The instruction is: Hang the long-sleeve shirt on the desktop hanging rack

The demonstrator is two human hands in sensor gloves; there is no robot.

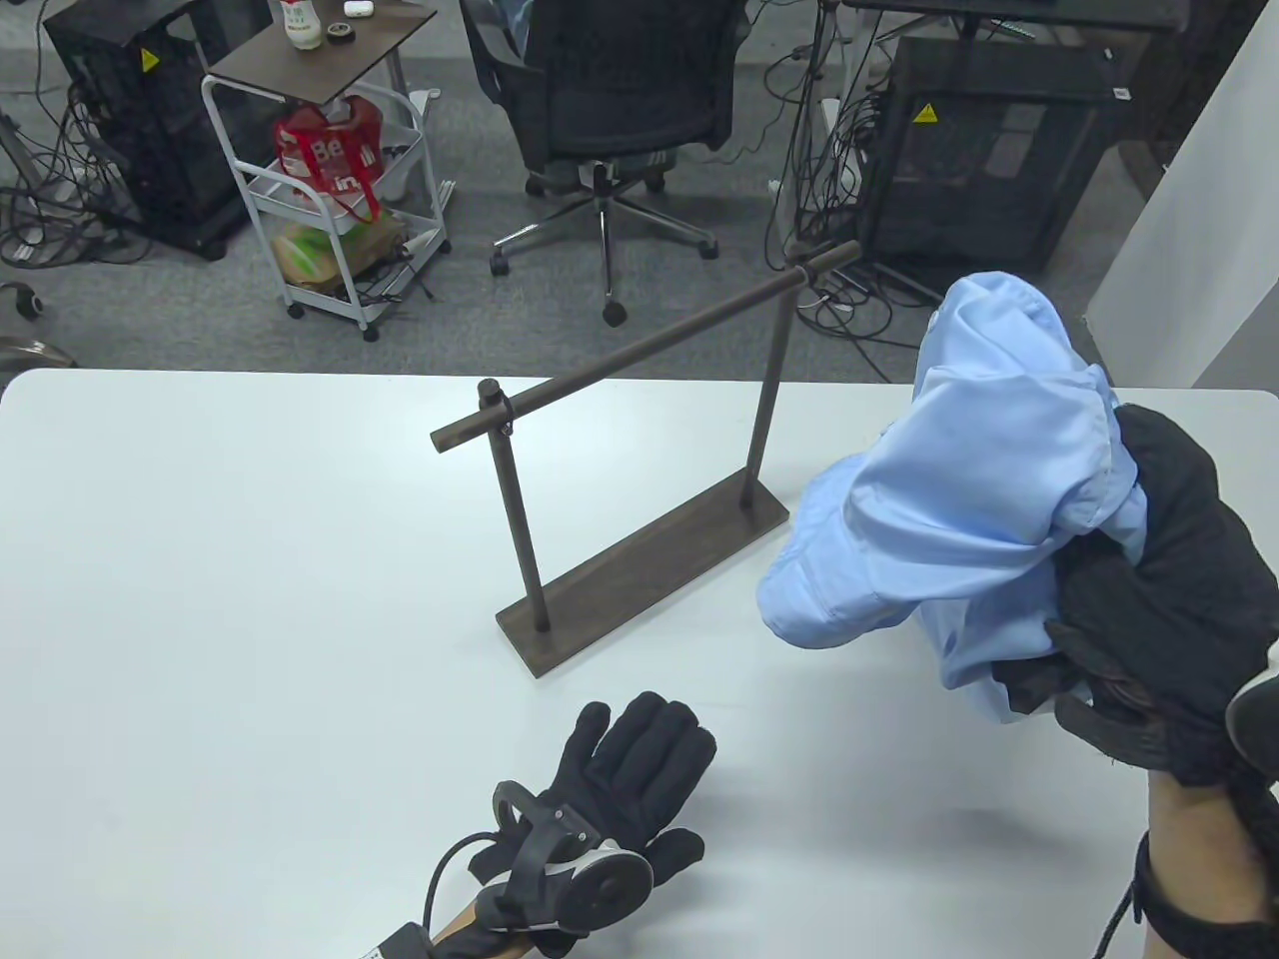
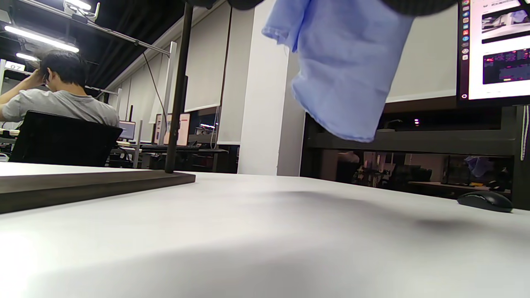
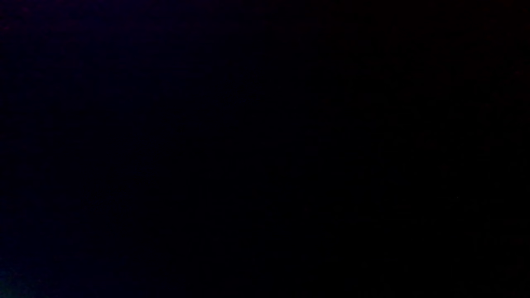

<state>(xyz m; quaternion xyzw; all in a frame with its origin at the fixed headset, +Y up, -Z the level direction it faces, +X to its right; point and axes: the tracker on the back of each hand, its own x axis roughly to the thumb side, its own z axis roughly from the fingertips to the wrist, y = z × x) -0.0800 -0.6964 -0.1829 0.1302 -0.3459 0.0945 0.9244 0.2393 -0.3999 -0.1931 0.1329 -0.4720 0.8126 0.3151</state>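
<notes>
My right hand (image 1: 1149, 619) grips a bunched light-blue long-sleeve shirt (image 1: 969, 489) and holds it above the table, to the right of the rack. The shirt also hangs in at the top of the left wrist view (image 2: 343, 70). The dark hanging rack (image 1: 639, 350) stands mid-table on a flat base (image 1: 649, 569) with two posts and a bare crossbar; its base (image 2: 83, 184) and one post show in the left wrist view. My left hand (image 1: 639, 759) lies flat and empty on the table in front of the rack, fingers spread. The right wrist view is black.
The white table (image 1: 250, 599) runs to a far edge behind the rack. Beyond it on the floor are an office chair (image 1: 610, 110), a white cart (image 1: 330, 200) and computer cases. A black mouse (image 2: 484, 200) lies on the table in the left wrist view.
</notes>
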